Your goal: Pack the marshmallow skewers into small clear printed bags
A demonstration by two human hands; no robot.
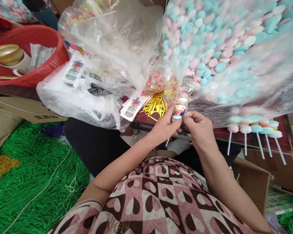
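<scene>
Between left hand (166, 127) and right hand (198, 126), each grip pinching, cylindrical candy pop (180, 109), glossy wrapper (184, 87)

A dark red-brown table (290, 143) fills the middle ground; below its near right corner stand an open cardboard box (252, 183) and a white crate (279, 199). Under the surface's near left edge sits a printed carton (26, 109) — beyond it, glossy green strands (36, 182) blanket the floor, softly lit.
</scene>
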